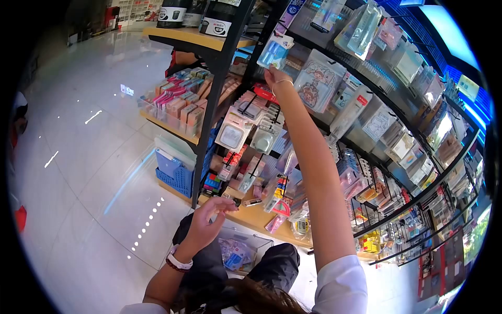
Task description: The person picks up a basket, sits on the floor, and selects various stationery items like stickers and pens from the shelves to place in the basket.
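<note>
My right hand (277,81) is raised on an outstretched arm to the upper part of a hanging display. Its fingers close on the lower edge of a blister pack (275,51) with blue contents and a white card; I cannot read what the item is. My left hand (208,220) hovers above my knees with its fingers loosely curved and apart, holding nothing that I can see. Below it, between my legs, stands a clear plastic bin (256,245) with bagged blue and white packets (235,255) inside.
Hooks full of packaged goods (256,131) fill the rack before me. A shelf upright (212,104) stands to its left. Beyond that are a tray of small boxes (183,99) and a blue basket (175,178). Pale tiled floor (94,157) stretches left.
</note>
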Available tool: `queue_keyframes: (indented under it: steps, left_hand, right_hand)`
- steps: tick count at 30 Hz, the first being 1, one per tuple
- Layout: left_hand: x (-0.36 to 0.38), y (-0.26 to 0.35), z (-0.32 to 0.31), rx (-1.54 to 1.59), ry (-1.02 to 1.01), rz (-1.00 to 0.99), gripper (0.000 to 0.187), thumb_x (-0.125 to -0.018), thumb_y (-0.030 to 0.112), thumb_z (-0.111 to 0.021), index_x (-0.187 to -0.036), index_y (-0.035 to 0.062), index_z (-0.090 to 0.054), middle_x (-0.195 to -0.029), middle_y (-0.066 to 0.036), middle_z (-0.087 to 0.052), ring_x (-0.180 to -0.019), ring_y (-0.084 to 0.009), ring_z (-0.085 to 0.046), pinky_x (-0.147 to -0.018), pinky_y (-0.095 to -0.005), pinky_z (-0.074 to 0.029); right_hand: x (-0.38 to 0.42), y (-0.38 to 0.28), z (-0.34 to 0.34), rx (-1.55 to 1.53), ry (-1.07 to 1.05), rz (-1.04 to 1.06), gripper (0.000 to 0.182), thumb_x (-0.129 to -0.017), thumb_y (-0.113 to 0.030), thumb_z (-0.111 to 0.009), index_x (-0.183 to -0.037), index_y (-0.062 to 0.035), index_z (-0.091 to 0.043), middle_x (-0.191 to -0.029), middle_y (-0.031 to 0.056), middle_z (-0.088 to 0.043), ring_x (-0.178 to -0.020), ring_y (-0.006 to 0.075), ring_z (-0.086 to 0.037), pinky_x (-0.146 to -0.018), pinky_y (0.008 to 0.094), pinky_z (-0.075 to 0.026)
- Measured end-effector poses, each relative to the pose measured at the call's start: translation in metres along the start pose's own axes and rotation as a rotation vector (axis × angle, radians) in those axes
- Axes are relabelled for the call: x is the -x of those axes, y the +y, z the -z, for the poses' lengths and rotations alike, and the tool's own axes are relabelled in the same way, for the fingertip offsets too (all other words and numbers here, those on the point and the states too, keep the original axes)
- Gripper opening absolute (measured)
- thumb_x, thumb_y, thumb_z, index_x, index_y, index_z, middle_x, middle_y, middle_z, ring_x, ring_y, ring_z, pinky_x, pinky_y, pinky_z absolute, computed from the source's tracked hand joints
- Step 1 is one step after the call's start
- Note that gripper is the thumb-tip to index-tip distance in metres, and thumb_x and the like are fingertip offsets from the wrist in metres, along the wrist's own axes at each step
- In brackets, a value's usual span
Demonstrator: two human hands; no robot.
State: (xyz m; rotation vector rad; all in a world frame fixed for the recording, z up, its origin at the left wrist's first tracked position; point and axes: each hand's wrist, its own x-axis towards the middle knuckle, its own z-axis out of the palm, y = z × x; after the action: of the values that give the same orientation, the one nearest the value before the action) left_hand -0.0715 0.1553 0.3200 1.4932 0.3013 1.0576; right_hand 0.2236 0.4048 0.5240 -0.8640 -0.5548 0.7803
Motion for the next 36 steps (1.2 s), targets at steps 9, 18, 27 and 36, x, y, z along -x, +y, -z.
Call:
queue_keyframes:
  steps: [9,18,27,36]
  left_hand:
    - [-0.032,0.0,-0.019,0.119,-0.099,-0.047,0.025,-0.08,-0.003,-0.042,-0.104,-0.001,-0.048,-0.094,-0.009,-0.058,-0.09,-0.0153,-0.056,-0.083,-0.0271,-0.042]
    - [-0.13,0.039,-0.013,-0.135,-0.143,-0.182,0.026,-0.078,-0.004,-0.043,-0.103,-0.0007,-0.048,-0.098,-0.009,-0.057,-0.097,-0.0145,-0.054,-0.082,-0.0267,-0.042]
    - [-0.168,0.041,0.003,-0.19,0.012,-0.266,0.032,-0.078,-0.004,-0.044,-0.11,0.0008,-0.043,-0.111,-0.011,-0.051,-0.107,-0.0177,-0.048,-0.09,-0.0302,-0.039]
    - [-0.142,0.043,0.0,-0.062,0.47,-0.677,0.082,-0.077,0.011,-0.062,-0.135,0.0076,-0.004,-0.139,-0.014,-0.014,-0.128,-0.0243,-0.019,-0.103,-0.0385,-0.018]
  right_hand:
    - [0.025,-0.027,0.003,0.231,-0.056,0.416,0.008,-0.072,0.005,-0.061,-0.071,0.0064,-0.053,-0.072,0.0106,-0.058,-0.057,0.0172,-0.058,-0.051,0.0239,-0.052]
    - [0.021,-0.021,0.009,0.357,-0.175,0.249,0.013,-0.075,0.008,-0.055,-0.088,0.0071,-0.057,-0.088,0.0134,-0.058,-0.075,0.0207,-0.06,-0.065,0.0236,-0.055]
    - [0.054,-0.018,0.009,0.264,-0.448,0.289,0.014,-0.074,0.009,-0.056,-0.088,0.011,-0.055,-0.084,0.0128,-0.06,-0.075,0.0186,-0.06,-0.07,0.024,-0.053]
    - [0.227,-0.006,0.032,0.757,-0.677,0.432,0.008,-0.079,-0.004,-0.056,-0.082,0.0019,-0.06,-0.075,0.003,-0.062,-0.067,0.007,-0.057,-0.061,0.0192,-0.045]
